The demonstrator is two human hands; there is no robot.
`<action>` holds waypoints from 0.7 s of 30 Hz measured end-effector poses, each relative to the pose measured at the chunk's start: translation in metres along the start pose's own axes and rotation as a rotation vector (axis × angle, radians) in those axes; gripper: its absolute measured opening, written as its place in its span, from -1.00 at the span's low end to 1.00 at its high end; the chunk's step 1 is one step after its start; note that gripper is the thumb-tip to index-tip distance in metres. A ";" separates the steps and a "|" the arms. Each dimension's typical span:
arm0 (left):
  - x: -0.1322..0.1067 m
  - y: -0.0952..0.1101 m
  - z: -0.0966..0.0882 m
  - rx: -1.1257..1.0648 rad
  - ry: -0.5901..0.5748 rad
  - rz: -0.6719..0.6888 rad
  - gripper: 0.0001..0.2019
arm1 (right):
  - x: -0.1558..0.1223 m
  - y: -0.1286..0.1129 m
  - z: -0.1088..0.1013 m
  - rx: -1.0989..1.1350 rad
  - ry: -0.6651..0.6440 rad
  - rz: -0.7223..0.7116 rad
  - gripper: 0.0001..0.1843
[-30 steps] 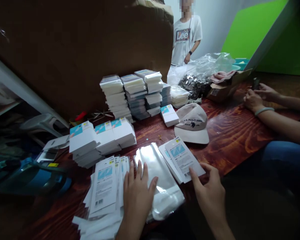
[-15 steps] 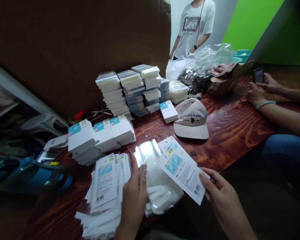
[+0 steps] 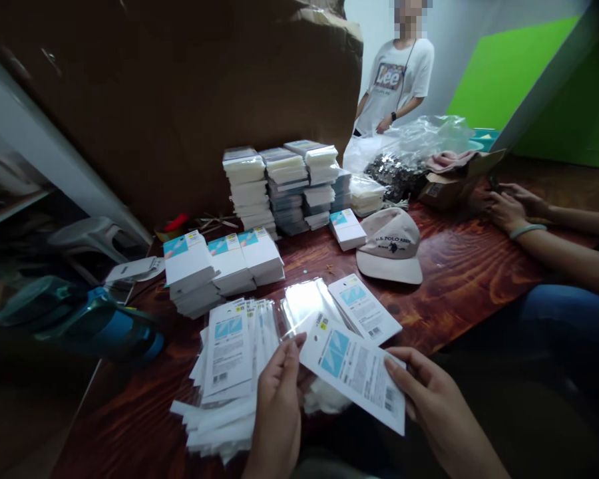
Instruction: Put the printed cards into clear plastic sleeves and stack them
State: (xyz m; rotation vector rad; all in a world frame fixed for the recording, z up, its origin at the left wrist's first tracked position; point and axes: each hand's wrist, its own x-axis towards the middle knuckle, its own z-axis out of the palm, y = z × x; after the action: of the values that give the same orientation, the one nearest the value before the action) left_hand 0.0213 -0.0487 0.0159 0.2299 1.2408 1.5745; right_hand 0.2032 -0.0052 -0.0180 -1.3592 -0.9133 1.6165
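White printed card point(image 3: 354, 376), tilted, is held over the near end of the clear sleeves point(image 3: 307, 303), the landmark here. The right hand point(image 3: 436, 392) pinches its lower right edge, thumb on top and fingers beneath. The left hand point(image 3: 279, 399) has thumb and index finger drawn together at the card's upper left corner; whether they grip the card or clear film, I cannot tell. Just right of the clear sleeves lie more loose cards point(image 3: 364, 309); just left of them, a fanned pile of cards point(image 3: 228, 346). Beyond the sleeves to the left sit card bundles point(image 3: 190, 266), straight beyond them tall stacks point(image 3: 244, 189), and beyond them to the right a beige cap point(image 3: 389, 243). All rest on the reddish-brown worktop point(image 3: 449, 266). Well right of the sleeves are another person's hands point(image 3: 509, 209).
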 end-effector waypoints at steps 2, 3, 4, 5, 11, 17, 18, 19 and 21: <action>-0.007 -0.002 -0.001 -0.032 -0.013 -0.016 -0.69 | -0.003 -0.002 0.010 0.024 0.030 -0.046 -0.57; -0.009 -0.001 -0.003 -0.061 -0.001 -0.011 -0.71 | -0.005 -0.003 0.015 0.051 0.028 -0.055 -0.56; -0.010 0.000 -0.004 -0.096 0.019 -0.001 -0.72 | -0.009 -0.003 0.018 0.081 0.013 -0.052 -0.57; -0.010 0.003 -0.006 -0.136 0.047 0.012 -0.73 | -0.012 -0.003 0.021 0.107 -0.017 -0.045 -0.58; -0.002 0.023 -0.023 -0.215 0.075 0.070 -0.79 | -0.028 0.007 0.023 0.045 -0.251 0.021 -0.67; 0.004 0.027 -0.023 -0.098 0.060 0.150 -0.75 | -0.033 0.014 0.043 0.117 -0.200 0.049 -0.63; 0.003 0.026 -0.022 -0.084 0.048 0.162 -0.74 | -0.034 0.014 0.047 0.137 -0.197 0.045 -0.64; 0.001 0.024 -0.020 -0.065 0.036 0.168 -0.72 | -0.035 0.014 0.052 0.154 -0.187 0.044 -0.64; -0.004 0.017 -0.016 -0.005 0.006 0.164 -0.68 | -0.036 0.013 0.059 0.177 -0.148 0.048 -0.63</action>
State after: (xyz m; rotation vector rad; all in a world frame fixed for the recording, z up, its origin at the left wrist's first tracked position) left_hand 0.0018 -0.0594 0.0245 0.3310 1.2481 1.7199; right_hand 0.1462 -0.0449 -0.0068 -1.1605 -0.8064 1.8084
